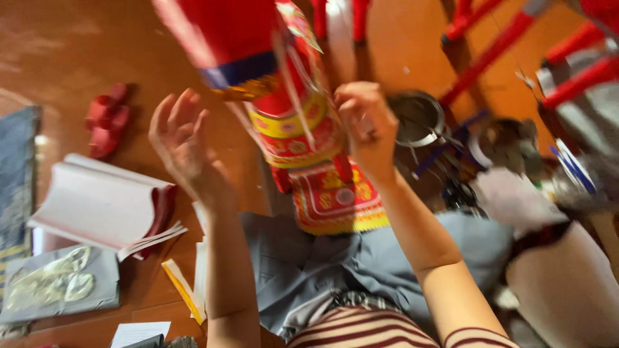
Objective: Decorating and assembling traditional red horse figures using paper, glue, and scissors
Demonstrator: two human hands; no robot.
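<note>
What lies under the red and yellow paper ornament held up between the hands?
Under the paper ornament: grey trousers and brown floor. Whatever lies directly beneath its patterned base is covered.

— What lies on the wooden floor (77, 45) at the left?
— A red object (106, 125), blurred, and nearer, a stack of white paper sheets (97, 203) with red undersides. Below that, a grey packet (61, 283).
— And to the right?
— A round metal bowl (419, 119), with red chair legs (496, 48) beyond it.
</note>
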